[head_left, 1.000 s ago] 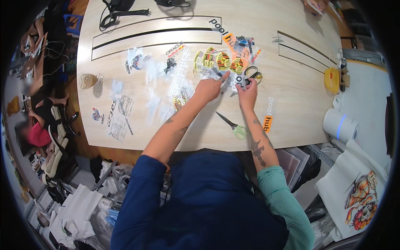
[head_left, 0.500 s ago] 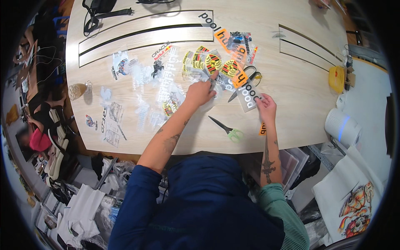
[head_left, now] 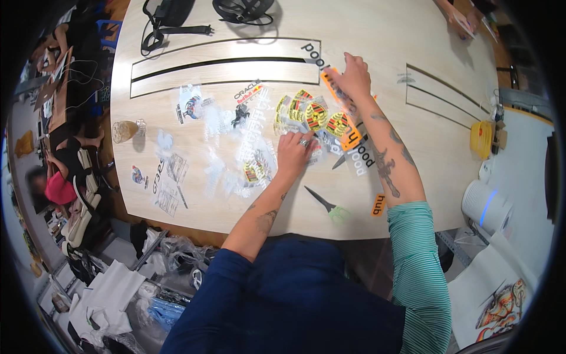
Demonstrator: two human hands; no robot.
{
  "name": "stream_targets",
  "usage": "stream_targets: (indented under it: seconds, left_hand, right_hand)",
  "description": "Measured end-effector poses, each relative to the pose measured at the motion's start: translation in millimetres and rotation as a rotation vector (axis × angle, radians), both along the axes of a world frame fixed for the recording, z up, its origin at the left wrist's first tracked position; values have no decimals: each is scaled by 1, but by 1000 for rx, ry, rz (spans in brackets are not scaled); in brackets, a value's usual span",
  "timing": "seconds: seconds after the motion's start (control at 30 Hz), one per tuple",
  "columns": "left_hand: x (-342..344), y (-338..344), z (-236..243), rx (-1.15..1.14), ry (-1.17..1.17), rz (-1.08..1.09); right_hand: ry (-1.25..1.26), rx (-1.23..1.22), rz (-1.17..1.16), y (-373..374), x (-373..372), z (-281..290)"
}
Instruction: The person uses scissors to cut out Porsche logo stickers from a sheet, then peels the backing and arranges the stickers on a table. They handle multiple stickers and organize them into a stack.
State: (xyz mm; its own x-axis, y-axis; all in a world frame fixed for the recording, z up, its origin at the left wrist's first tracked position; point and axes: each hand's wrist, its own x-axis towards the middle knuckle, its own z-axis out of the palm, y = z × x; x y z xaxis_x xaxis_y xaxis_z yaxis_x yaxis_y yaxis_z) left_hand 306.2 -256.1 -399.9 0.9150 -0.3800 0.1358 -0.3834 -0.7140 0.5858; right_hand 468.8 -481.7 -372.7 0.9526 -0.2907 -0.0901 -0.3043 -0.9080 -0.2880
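Near the middle of the bench (head_left: 436, 168), a long strip of black and orange lettering (head_left: 352, 140) slanted from upper left to lower right. Of my two hands, the right hand (head_left: 354, 79) was over its upper part, thumb and forefinger spread well apart, the thumb on the strip and nothing visibly gripped. My left hand (head_left: 295, 154) lay palm down, ringed, its fingers loosely parted against the lower edge of some yellow crest decals (head_left: 316, 118); I could not tell whether they pinched any film. These decals fanned out just left of the strip. A dark scissor blade (head_left: 338, 163) poked out beside the strip's lower end, and nearer me lay green-handled scissors (head_left: 337, 213), blades shut, with a small orange lettered piece (head_left: 378, 205) to their right. Clear printed films (head_left: 252, 127) overlapped left of the crests. Farther left stood a cup (head_left: 123, 131). A black strap (head_left: 188, 31) lay at the far side, a yellow container (head_left: 481, 140) sat by the right edge, and another person's hand (head_left: 461, 25) showed at the far right corner.
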Motion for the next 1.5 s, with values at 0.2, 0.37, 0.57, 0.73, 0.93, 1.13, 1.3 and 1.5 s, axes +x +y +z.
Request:
stream_targets:
  seconds: [0.2,0.37,0.57,0.73,0.93,1.13,1.3,1.5]
  left_hand:
    - [2,31,-1,125,-133,140]
    - [2,70,-5,95,27,136]
    - [54,93,5,-131,-40,298]
    - [147,82,-2,-130,-204,202]
    - [245,17,-28,-3,-175,-128]
    - [248,0,-29,80,-156,-77]
    - [249,-3,-26,90,-128,-74]
    - [252,-7,-31,87,-130,-45]
  right_hand:
    - [-12,42,49,-21,18,-23]
    - [37,237,38,-64,29,-35]
    - [40,425,94,-93,31,-60]
    - [96,498,157,-104,38,-57]
    - [114,515,122,-97,41,-46]
    - [96,386,110,-81,32,-30]
    - [116,313,45,-95,24,-24]
    - [-52,316,-7,-115,24,-43]
